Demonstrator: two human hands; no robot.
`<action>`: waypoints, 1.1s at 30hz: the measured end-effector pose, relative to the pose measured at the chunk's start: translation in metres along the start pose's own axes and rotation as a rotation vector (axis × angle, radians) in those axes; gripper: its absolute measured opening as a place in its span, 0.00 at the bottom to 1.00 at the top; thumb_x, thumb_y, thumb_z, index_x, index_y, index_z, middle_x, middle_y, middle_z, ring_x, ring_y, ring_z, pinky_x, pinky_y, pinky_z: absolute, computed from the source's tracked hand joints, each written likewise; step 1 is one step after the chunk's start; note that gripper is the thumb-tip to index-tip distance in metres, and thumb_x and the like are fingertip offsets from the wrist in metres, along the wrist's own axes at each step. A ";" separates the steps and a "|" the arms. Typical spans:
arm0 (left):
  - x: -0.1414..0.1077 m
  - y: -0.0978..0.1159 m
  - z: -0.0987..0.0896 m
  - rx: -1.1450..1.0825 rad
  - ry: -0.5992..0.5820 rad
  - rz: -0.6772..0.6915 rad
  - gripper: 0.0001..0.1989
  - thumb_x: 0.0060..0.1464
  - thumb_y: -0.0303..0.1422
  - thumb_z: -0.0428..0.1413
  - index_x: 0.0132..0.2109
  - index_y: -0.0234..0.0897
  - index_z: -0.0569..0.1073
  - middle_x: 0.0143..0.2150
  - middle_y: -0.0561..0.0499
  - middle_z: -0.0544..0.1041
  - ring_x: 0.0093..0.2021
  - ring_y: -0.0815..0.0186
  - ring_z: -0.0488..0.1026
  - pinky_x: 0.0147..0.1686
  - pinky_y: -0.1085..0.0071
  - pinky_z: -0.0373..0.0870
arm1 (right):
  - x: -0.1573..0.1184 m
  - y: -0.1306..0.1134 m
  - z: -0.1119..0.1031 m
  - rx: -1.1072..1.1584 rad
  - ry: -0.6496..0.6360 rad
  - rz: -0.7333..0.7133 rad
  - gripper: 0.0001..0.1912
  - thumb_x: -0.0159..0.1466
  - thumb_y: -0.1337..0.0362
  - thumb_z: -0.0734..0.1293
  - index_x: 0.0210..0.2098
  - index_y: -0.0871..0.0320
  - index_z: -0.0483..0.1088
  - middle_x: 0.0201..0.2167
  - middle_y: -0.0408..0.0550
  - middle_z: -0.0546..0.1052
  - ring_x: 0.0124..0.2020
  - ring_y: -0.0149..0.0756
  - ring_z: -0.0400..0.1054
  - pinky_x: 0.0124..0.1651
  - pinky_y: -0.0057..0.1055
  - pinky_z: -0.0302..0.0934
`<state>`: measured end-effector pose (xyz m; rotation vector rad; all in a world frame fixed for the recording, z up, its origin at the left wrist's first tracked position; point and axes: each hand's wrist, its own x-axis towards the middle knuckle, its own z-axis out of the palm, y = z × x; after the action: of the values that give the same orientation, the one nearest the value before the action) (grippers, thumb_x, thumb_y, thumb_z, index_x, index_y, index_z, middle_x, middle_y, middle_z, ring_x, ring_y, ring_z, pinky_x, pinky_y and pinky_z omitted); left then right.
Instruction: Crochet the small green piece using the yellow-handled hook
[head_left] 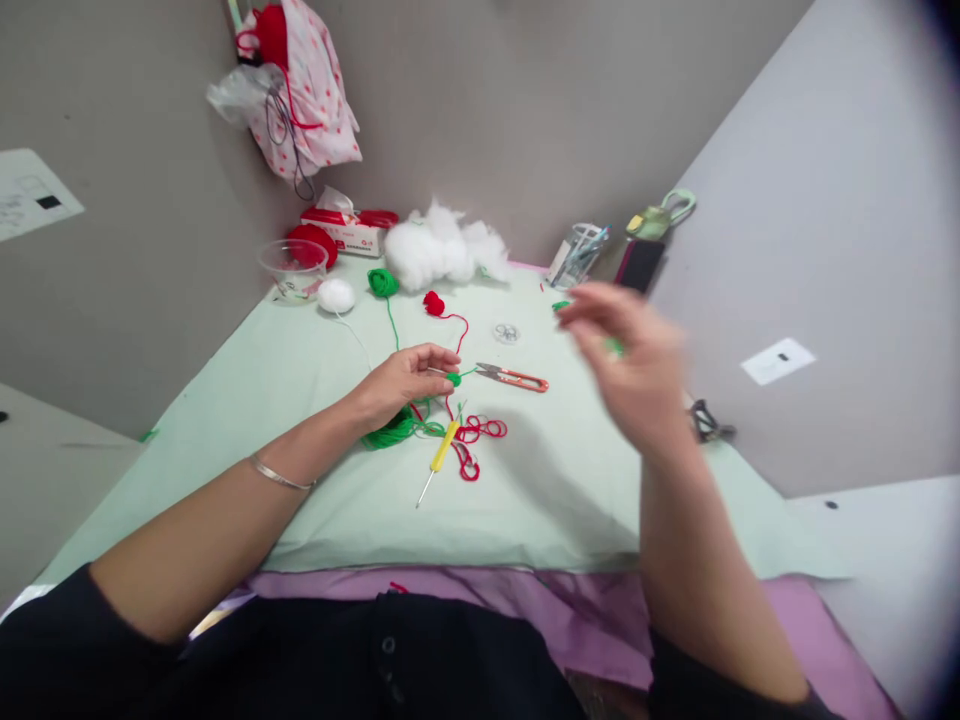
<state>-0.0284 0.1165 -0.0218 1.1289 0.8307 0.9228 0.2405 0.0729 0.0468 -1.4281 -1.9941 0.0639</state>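
Observation:
My left hand (417, 378) is over the middle of the table, its thumb and fingers closed on a small green yarn piece (454, 380). A short green tail runs from that piece toward the orange-handled thread snips (517, 378), which lie to its right. Below the hand are a green yarn bundle (388, 430), loose red yarn (484, 430) and a yellow-handled crochet hook (444, 450). My right hand (630, 365) is raised above the table's right side, smeared by motion; whether its fingertips hold anything cannot be made out. Green bits show beside and behind it.
Along the back stand a clear plastic tub (294, 275), a tissue box (349, 235), white stuffing (442, 250) and a pen cup (577, 255). White (336, 295), green (382, 283) and red (433, 303) yarn balls lie before them. A small round clear case (506, 333) lies mid-table.

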 end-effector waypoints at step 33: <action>-0.005 0.003 0.006 -0.238 0.114 -0.001 0.17 0.42 0.23 0.72 0.43 0.34 0.82 0.41 0.50 0.80 0.40 0.69 0.76 0.44 0.72 0.72 | 0.003 0.000 0.068 0.664 -0.421 0.389 0.32 0.60 0.41 0.70 0.53 0.59 0.79 0.19 0.33 0.56 0.20 0.26 0.48 0.23 0.28 0.47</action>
<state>-0.0253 0.1097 -0.0175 0.8763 0.7898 1.0633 0.2032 0.0979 -0.0043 -1.3838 -1.7083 1.1648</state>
